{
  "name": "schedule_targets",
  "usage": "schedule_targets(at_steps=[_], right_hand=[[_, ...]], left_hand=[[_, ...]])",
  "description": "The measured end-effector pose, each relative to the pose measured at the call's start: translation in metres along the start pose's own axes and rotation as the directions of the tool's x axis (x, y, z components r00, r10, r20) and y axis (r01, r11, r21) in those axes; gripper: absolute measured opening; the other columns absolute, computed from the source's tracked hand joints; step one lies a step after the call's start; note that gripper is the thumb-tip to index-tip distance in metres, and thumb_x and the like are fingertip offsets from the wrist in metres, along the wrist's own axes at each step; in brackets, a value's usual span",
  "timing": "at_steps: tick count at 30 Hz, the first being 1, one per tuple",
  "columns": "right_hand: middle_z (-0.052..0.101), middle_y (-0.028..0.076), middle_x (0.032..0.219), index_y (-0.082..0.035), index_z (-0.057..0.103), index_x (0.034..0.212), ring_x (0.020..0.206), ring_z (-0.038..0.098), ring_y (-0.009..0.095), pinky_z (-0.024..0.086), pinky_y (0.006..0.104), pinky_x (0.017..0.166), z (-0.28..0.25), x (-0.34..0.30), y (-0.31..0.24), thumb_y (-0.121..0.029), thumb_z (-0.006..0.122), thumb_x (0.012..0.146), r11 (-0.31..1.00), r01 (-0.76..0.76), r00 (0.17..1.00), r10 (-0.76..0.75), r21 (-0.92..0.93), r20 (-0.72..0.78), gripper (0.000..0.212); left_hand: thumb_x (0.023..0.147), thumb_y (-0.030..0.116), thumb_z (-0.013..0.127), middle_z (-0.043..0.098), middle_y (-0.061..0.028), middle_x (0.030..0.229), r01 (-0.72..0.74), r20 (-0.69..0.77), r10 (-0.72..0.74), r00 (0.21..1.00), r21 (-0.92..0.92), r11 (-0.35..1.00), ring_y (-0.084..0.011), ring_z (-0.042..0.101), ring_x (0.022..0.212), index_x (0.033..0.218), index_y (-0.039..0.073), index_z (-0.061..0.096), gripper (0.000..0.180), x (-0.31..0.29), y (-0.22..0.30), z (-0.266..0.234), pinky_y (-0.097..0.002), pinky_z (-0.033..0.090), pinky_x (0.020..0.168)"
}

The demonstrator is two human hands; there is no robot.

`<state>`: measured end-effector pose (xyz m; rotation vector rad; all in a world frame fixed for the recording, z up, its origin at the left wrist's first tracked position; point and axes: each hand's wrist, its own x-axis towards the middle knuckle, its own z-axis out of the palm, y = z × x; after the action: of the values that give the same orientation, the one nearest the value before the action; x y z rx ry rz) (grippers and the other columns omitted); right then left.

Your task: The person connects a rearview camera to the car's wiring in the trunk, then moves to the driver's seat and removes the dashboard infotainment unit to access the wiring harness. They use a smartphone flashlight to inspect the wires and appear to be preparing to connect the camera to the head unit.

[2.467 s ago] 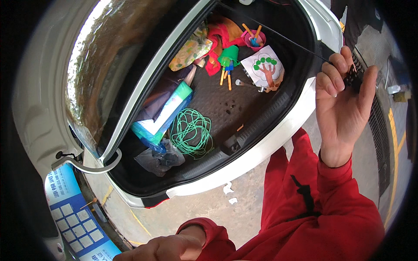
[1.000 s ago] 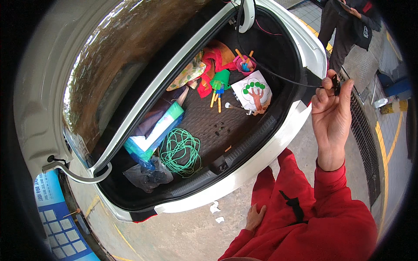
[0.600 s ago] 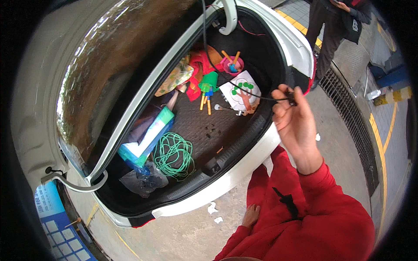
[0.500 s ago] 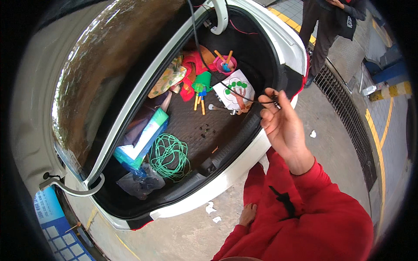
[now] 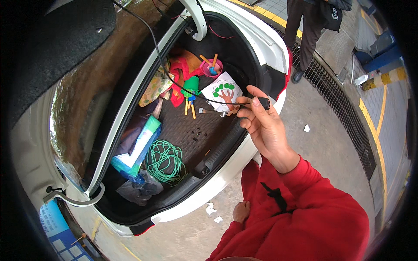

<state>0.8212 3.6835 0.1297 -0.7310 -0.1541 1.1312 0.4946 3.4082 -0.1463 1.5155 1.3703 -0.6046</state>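
Note:
My right hand (image 5: 267,130) is raised over the rear edge of an open car boot. Between its thumb and fingers it pinches a thin black cable (image 5: 191,98), near a short, thick black cylindrical end (image 5: 264,103). The cable runs slack across the boot and up past the lid's hinge arm. Low beside my red trouser leg hangs my left hand (image 5: 241,211), its fingers mostly hidden. Under the cable lie a white sheet with a tree picture (image 5: 223,89), a green cup (image 5: 191,84) with orange-handled brushes, and a metal-ended tool whose kind I cannot make out.
A pink bucket (image 5: 212,69), red cloth (image 5: 178,68), coiled green cord (image 5: 162,163), a blue-green package (image 5: 141,145) and a clear plastic bag (image 5: 141,191) lie in the boot (image 5: 187,126). A person (image 5: 300,35) stands beyond the car, near a floor grate (image 5: 339,104).
My right hand has turned, and the cable's thick end now shows above the thumb. The view has shifted, bringing a dark panel in at upper left.

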Motion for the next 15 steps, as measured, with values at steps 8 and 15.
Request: schedule_targets(at_steps=[8,15], right_hand=[[0.071,0.010,0.126,-0.006,0.048,0.153,0.116,0.065,0.014,0.049,0.0292,0.101,0.031,-0.005,-0.036,-0.027,0.064,0.110,0.968,0.233,0.972,-0.229,-0.096,0.050,0.051],[0.069,0.010,0.127,-0.005,0.051,0.149,0.121,0.063,0.019,0.048,0.0382,0.108,0.057,-0.004,-0.097,-0.029,0.057,0.113,0.929,0.360,0.933,-0.360,-0.080,0.023,0.044]], left_hand=[[0.105,0.051,0.050,0.074,-0.0214,0.122,-0.010,-0.023,0.010,1.000,-0.012,1.000,-0.0412,0.068,0.118,0.122,0.009,0.076,0.052,-0.004,0.007,-0.027,-0.0514,0.053,0.101],[0.103,0.053,0.053,0.076,-0.0196,0.121,-0.016,-0.030,0.014,0.999,-0.042,0.999,-0.0414,0.070,0.116,0.123,0.012,0.076,0.051,-0.002,0.013,-0.050,-0.0506,0.054,0.100]])
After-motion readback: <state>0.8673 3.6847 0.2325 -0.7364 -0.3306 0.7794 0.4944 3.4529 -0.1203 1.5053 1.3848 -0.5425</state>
